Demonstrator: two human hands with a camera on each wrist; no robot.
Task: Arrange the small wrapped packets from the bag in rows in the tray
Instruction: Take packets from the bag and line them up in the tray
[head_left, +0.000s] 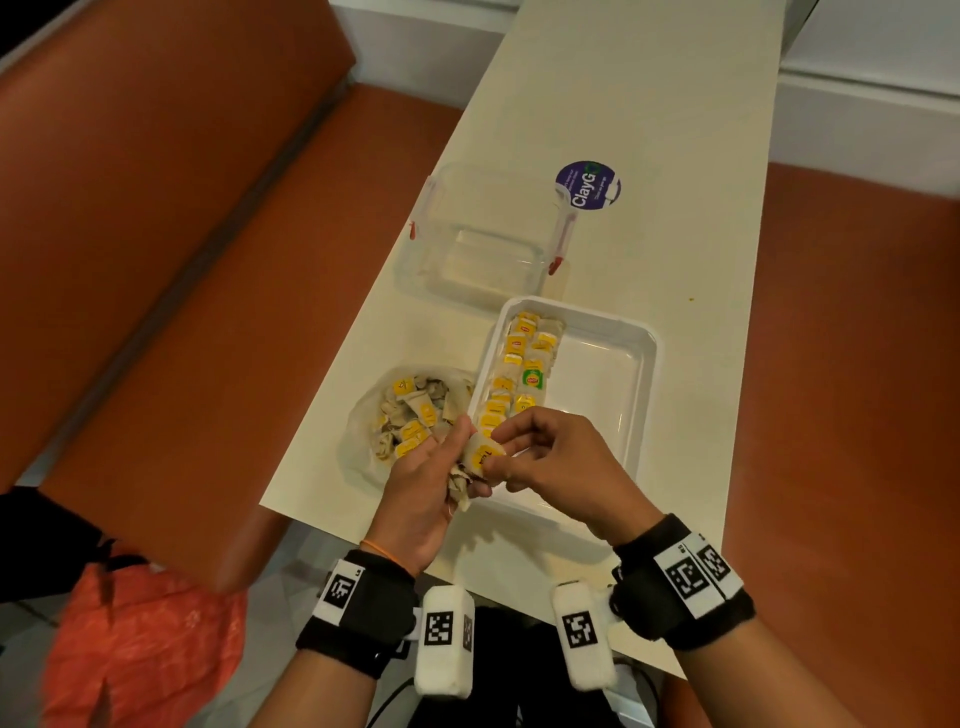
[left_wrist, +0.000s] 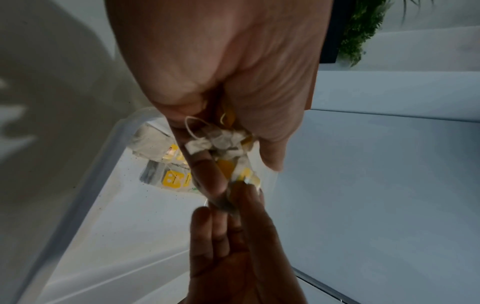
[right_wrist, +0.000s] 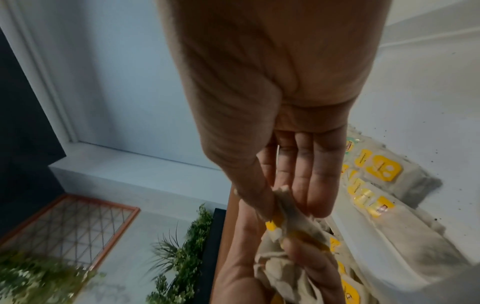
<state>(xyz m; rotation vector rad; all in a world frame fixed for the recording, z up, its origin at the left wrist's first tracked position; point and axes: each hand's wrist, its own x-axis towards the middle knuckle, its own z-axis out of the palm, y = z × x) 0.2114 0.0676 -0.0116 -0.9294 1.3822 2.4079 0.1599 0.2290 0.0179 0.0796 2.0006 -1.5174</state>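
My left hand clutches a bunch of packets while my right hand pinches one packet at the tray's seven o'clock corner.

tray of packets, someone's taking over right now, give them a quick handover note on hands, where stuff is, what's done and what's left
Left hand holds a bunch of packets over the tray's near-left corner.
Right hand pinches one packet off that bunch.
White tray: about two rows of packets laid along its left side; the rest of it is bare.
Bag, left of the tray, holds more packets.
Empty clear container sits behind the tray.
Left to do: place the pinched packet, lay out the handful, then empty the bag into further rows.
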